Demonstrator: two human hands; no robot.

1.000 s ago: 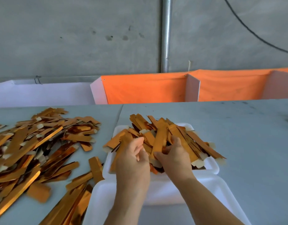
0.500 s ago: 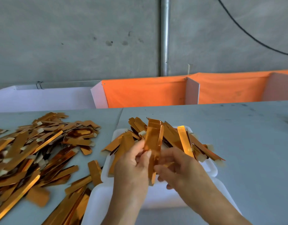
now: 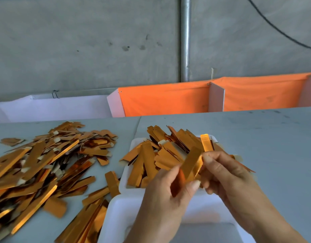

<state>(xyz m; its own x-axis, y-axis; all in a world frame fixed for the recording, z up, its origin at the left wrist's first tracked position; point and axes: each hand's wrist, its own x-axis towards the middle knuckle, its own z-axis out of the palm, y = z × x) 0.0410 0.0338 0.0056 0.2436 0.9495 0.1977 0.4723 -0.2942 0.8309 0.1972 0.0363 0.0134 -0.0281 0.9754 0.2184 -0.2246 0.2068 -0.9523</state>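
Both hands hold shiny gold card strips above a white tray (image 3: 128, 172) heaped with several more gold strips (image 3: 161, 151). My left hand (image 3: 167, 195) pinches the lower end of one gold strip (image 3: 192, 163) between thumb and fingers. My right hand (image 3: 224, 174) grips the same strip's upper part, and a second, brighter gold strip (image 3: 206, 142) sticks up behind its fingers. How the second strip is held is hidden by the fingers.
A large loose pile of gold strips (image 3: 37, 169) covers the grey table (image 3: 256, 137) at left. A second white tray (image 3: 119, 216) sits nearest me under my wrists. Orange and white dividers (image 3: 165, 100) stand along the table's far edge, before a concrete wall.
My hands have lifted out of the tray's heap with strips. The upright strip between them has since tilted to the right, and my right hand has moved rightward.
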